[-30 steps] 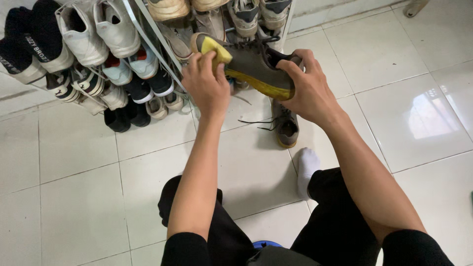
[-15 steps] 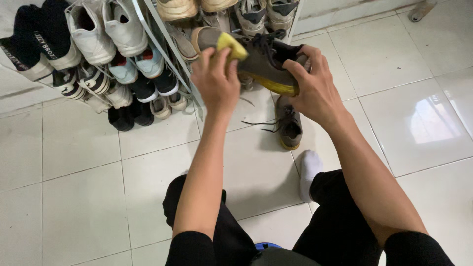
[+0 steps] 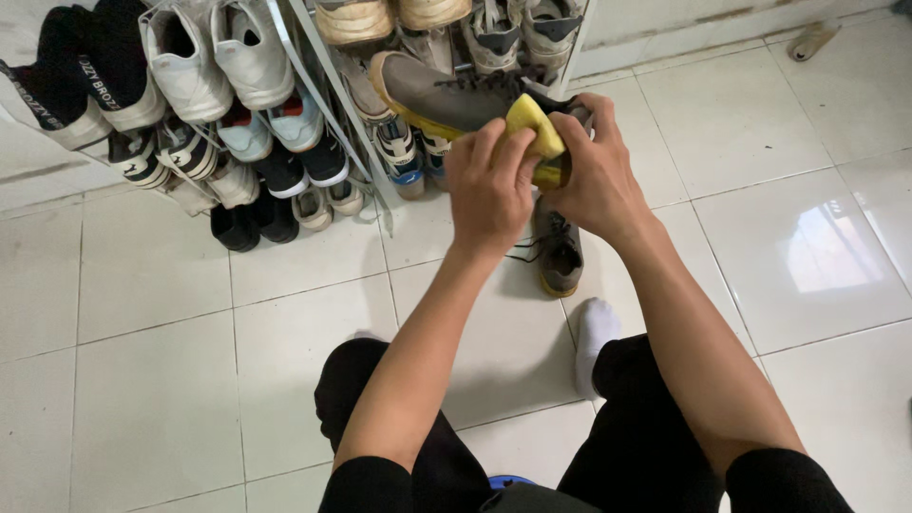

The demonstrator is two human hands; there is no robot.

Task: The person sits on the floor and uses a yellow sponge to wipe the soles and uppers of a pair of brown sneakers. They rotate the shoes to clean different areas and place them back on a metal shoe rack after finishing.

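Note:
My right hand (image 3: 594,176) grips the heel end of a grey shoe with a yellow sole (image 3: 432,92), held on its side in front of the shoe rack. My left hand (image 3: 489,195) presses a yellow sponge (image 3: 530,123) against the shoe near its heel and laces. The matching grey shoe (image 3: 557,249) lies on the white tiled floor (image 3: 161,332) just below my hands, its black laces trailing loose.
A metal shoe rack (image 3: 323,76) packed with several white, black and beige sneakers stands ahead and to the left. My legs in black trousers and a white-socked foot (image 3: 594,328) are below. A beige sandal (image 3: 812,40) lies at the far right by the wall.
My left hand has slid the sponge along the shoe from the toe end to the heel end, close to my right hand. The toe is now uncovered.

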